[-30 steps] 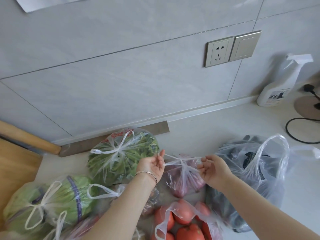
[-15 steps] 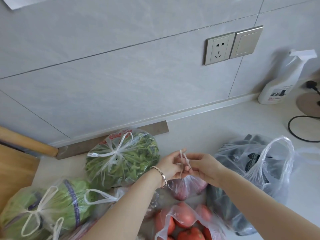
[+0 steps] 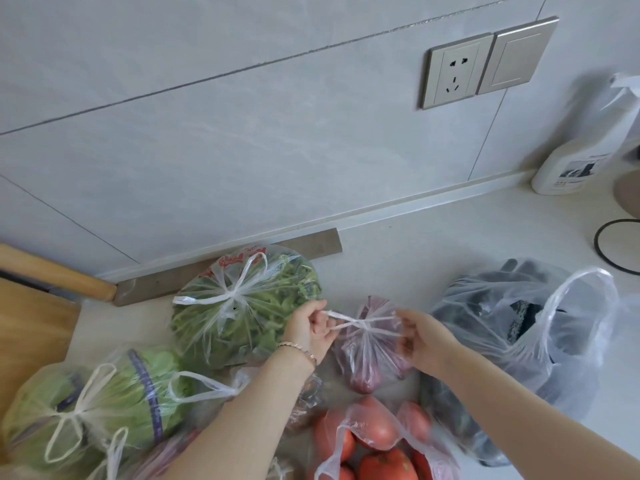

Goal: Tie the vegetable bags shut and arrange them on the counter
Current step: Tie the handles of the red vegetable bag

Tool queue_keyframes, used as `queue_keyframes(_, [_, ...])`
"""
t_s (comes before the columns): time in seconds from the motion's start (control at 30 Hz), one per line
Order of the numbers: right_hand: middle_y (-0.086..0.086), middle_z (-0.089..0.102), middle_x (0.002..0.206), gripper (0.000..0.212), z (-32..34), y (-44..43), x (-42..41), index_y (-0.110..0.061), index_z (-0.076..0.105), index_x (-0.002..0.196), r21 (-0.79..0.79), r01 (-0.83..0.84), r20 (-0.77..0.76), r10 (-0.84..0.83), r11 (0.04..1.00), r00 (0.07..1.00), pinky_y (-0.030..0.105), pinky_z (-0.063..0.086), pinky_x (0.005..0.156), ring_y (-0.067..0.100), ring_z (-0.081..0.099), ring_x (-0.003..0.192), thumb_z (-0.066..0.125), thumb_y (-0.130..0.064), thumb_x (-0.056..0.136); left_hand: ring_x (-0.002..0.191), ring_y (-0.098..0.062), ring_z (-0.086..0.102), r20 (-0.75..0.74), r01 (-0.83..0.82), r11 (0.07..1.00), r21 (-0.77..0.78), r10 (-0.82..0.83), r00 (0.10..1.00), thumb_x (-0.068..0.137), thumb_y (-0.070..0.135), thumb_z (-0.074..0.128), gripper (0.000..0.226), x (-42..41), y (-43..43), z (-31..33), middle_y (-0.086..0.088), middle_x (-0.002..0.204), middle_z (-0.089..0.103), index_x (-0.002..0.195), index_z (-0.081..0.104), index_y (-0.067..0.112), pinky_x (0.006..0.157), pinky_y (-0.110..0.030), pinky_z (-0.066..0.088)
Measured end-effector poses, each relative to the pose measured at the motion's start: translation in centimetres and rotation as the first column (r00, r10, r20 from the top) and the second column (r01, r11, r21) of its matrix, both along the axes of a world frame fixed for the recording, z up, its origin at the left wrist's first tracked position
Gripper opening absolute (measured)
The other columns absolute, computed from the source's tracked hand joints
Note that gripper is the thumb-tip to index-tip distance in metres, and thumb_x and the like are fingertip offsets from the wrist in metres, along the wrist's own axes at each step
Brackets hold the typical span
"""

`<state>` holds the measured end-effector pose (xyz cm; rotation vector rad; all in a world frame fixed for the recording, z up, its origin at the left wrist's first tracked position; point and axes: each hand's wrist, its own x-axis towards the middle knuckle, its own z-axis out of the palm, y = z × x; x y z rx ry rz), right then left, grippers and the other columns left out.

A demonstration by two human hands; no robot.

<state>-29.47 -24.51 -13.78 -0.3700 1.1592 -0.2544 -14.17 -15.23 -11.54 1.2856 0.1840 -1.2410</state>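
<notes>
A small clear bag of purple-red vegetables (image 3: pixel 369 358) sits at the middle of the counter. My left hand (image 3: pixel 310 329) grips its left handle ends and my right hand (image 3: pixel 420 336) grips its right handle, stretched apart with a knot between them. A knotted bag of leafy greens (image 3: pixel 242 306) lies behind my left hand. A knotted bag of lettuce (image 3: pixel 100 407) lies at the lower left. An untied bag of tomatoes (image 3: pixel 377 448) sits in front. A large untied bag with dark contents (image 3: pixel 509 341) stands to the right.
A white spray bottle (image 3: pixel 585 150) stands at the wall on the right, near a black cable (image 3: pixel 602 251). A wooden board (image 3: pixel 31 327) and a wooden handle (image 3: pixel 55 275) are at the left. A wall socket (image 3: pixel 455 74) is above the counter (image 3: pixel 415 244).
My hands were together above the bag half a second ago; now they have pulled apart sideways, drawing the handles taut over the knot.
</notes>
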Motion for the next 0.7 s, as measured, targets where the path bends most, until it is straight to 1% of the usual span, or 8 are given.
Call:
queue_keyframes(0.07, [-0.005, 0.031, 0.028, 0.036, 0.2, -0.7, 0.8, -0.018, 0.037, 0.058, -0.015, 0.070, 0.038, -0.070, 0.997, 0.997, 0.024, 0.030, 0.052, 0.014, 0.031, 0.046, 0.050, -0.014, 0.091, 0.027, -0.008, 0.032, 0.050, 0.091, 0.995, -0.039, -0.089, 0.995, 0.088, 0.006, 0.048, 0.053, -0.4, -0.5, 1.1, 0.006, 0.025, 0.029, 0.036, 0.040, 0.012, 0.053, -0.023, 0.042])
queue_keyframes(0.13, [-0.005, 0.029, 0.028, 0.039, 0.4, -1.3, 1.6, -0.018, 0.033, 0.056, -0.038, 0.076, 0.058, -0.074, 0.996, 0.996, 0.027, 0.035, 0.055, 0.016, 0.032, 0.046, 0.050, -0.014, 0.091, 0.026, -0.005, 0.032, 0.334, 0.367, 0.921, 0.133, -0.390, 0.858, 0.086, 0.009, 0.056, 0.041, -0.4, -1.1, 2.4, 0.008, 0.026, 0.034, 0.046, 0.050, 0.009, 0.041, -0.017, 0.037])
queue_keyframes(0.2, [-0.005, 0.030, 0.030, 0.036, 0.5, -1.9, 2.4, -0.015, 0.037, 0.058, -0.051, 0.083, 0.048, -0.080, 0.995, 0.996, 0.022, 0.041, 0.045, 0.012, 0.035, 0.033, 0.052, -0.009, 0.090, 0.026, -0.002, 0.032, 0.537, 0.568, 0.700, 0.433, -0.707, 0.460, 0.085, 0.021, 0.061, 0.034, -0.2, -1.9, 3.4, 0.007, 0.026, 0.036, 0.052, 0.058, 0.012, 0.037, -0.015, 0.031])
queue_keyframes(0.27, [-0.005, 0.032, 0.030, 0.030, 0.6, -2.5, 3.1, -0.013, 0.041, 0.062, -0.078, 0.058, 0.002, -0.058, 0.995, 0.998, 0.013, 0.035, 0.033, 0.007, 0.030, 0.023, 0.052, -0.004, 0.089, 0.030, -0.004, 0.035, 0.600, 0.601, 0.515, 0.611, -0.797, 0.072, 0.086, 0.031, 0.059, 0.039, -0.2, -2.6, 4.1, 0.004, 0.031, 0.037, 0.051, 0.058, 0.015, 0.040, -0.018, 0.030])
queue_keyframes(0.37, [0.001, 0.033, 0.037, 0.034, 0.3, -3.7, 3.7, -0.010, 0.039, 0.059, -0.141, -0.014, -0.111, -0.002, 0.990, 0.994, 0.007, 0.028, 0.029, 0.004, 0.027, 0.018, 0.052, 0.002, 0.088, 0.052, -0.018, 0.045, 0.652, 0.567, 0.399, 0.720, -0.671, -0.355, 0.091, 0.028, 0.050, 0.037, -0.8, -2.3, 4.0, -0.002, 0.051, 0.046, 0.058, 0.054, 0.011, 0.052, -0.027, 0.032])
queue_keyframes(0.43, [0.007, 0.033, 0.043, 0.037, -0.4, -4.4, 3.7, -0.009, 0.038, 0.056, -0.200, -0.090, -0.210, 0.047, 0.976, 0.977, 0.007, 0.028, 0.029, 0.005, 0.029, 0.017, 0.051, 0.006, 0.087, 0.055, -0.028, 0.051, 0.700, 0.588, 0.387, 0.711, -0.468, -0.539, 0.086, 0.019, 0.049, 0.030, -1.4, -1.0, 2.9, -0.008, 0.056, 0.056, 0.059, 0.056, 0.010, 0.052, -0.026, 0.041])
queue_keyframes(0.57, [0.005, 0.040, 0.030, 0.032, -2.1, -4.8, 2.9, -0.003, 0.042, 0.059, -0.145, -0.120, -0.292, 0.073, 0.982, 0.953, 0.007, 0.031, 0.029, 0.004, 0.031, 0.017, 0.045, 0.014, 0.086, 0.046, -0.019, 0.048, 0.689, 0.648, 0.235, 0.725, -0.247, -0.681, 0.071, 0.015, 0.047, 0.026, -1.1, 1.7, 0.0, 0.000, 0.042, 0.052, 0.045, 0.052, 0.013, 0.050, -0.022, 0.048])
queue_keyframes(0.7, [0.009, 0.036, 0.053, 0.034, -2.9, -4.4, 2.5, -0.006, 0.040, 0.060, -0.144, -0.085, -0.313, 0.036, 0.986, 0.949, 0.007, 0.026, 0.027, 0.004, 0.031, 0.020, 0.041, 0.014, 0.088, 0.051, -0.019, 0.047, 0.735, 0.678, 0.346, 0.649, -0.057, -0.675, 0.068, 0.008, 0.055, 0.024, 0.8, 2.2, -0.6, -0.001, 0.044, 0.049, 0.045, 0.050, 0.012, 0.062, -0.026, 0.049])
